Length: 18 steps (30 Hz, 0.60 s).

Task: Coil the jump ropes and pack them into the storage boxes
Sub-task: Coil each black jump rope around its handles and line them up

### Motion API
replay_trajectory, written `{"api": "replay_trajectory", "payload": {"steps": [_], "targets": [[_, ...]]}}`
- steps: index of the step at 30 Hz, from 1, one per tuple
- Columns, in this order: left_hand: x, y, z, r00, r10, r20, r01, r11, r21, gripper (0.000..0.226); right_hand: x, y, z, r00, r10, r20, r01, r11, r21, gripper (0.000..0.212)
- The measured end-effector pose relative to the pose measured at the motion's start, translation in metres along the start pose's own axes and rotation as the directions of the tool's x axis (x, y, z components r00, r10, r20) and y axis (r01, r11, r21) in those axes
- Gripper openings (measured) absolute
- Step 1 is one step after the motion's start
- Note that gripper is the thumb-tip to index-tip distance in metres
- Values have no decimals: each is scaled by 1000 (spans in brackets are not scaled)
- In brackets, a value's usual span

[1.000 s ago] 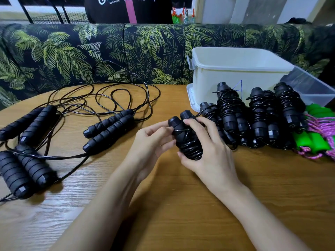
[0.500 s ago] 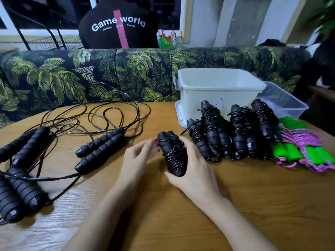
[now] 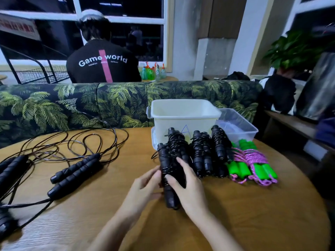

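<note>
Left of frame: loose black ropes (image 3: 76,171), count unclear. Centre: left hand (image 3: 143,189) pinches one coiled black rope (image 3: 166,167) resting on the table (image 3: 253,214); right hand (image 3: 188,189) fingers curl round it. Right: we count three black bundles (image 3: 199,153), two green-handled ropes (image 3: 253,165). Upper right: one white box (image 3: 183,113), one clear box (image 3: 241,124).

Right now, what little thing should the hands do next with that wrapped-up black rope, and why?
Probably set it down. Both the left hand and right hand hold the wound black rope just left of the row of finished black bundles in front of the white box, so it likely joins that row's end.
</note>
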State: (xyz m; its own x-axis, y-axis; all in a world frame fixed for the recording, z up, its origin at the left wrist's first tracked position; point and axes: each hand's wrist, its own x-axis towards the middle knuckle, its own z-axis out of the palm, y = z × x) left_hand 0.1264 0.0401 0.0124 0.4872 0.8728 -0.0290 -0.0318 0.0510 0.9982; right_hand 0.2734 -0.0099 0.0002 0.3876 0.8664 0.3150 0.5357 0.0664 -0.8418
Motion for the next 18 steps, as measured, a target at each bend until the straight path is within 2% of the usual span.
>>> {"api": "replay_trajectory", "payload": {"steps": [2,4,6,7,8,10,12,14,16,18], "targets": [[-3,1,16,1000,-8,-26,6,998,-62,39,-3,5,-6,997,-19,77,19,1000,-6,65],[-4,0,29,996,-68,-62,61,993,-105,41,-7,12,-17,987,-6,160,24,993,-113,88],[-4,1,44,995,-101,-16,99,989,-108,46,-9,19,-31,995,9,102,12,979,-204,99],[-3,4,52,996,-90,30,92,992,-90,45,-11,21,-40,999,3,42,4,985,-172,97],[-1,7,60,997,-49,67,53,998,-46,41,-11,23,-51,1000,-1,-20,-1,995,-98,93],[11,13,71,991,118,60,-126,981,148,27,-8,30,-76,991,7,-131,-7,1000,5,88],[31,14,77,949,316,-13,-284,871,400,18,0,39,-106,969,5,-246,-16,999,-41,87],[49,14,83,907,419,-45,-317,748,584,20,17,45,-135,949,25,-314,-101,968,-231,86],[63,12,92,875,483,1,-340,614,713,24,38,56,-158,938,72,-339,-220,881,-420,85],[74,12,104,852,518,78,-381,511,771,26,57,68,-174,939,84,-334,-255,821,-510,82]]}}
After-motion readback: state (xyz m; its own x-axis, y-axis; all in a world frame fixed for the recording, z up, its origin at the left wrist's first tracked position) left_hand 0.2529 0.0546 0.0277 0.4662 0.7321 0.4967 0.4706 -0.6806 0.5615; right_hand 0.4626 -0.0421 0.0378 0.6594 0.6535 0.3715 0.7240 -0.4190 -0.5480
